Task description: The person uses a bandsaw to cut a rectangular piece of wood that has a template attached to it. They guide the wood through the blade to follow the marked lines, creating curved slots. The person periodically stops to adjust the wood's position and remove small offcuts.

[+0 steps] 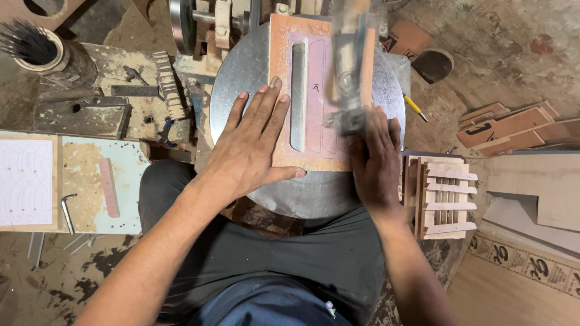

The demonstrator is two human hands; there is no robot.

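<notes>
A thin wooden board point(284, 42) with a pink pattern sheet and one long slot cut through it lies on a round metal saw table point(241, 78). My left hand point(251, 148) presses flat on the board's left side, fingers spread. On the board's right lower corner rests my right hand point(377, 163), palm down. The blurred saw arm point(349, 66) hangs over the board just above my right fingers.
Left stands a workbench with a patterned panel point(25, 181), an allen key point(66, 211) and a can of thin rods point(33, 45). A stack of cut wooden pieces point(444, 196) sits right of the table. Wood offcuts point(513, 127) and a yellow pencil point(415, 107) lie beyond.
</notes>
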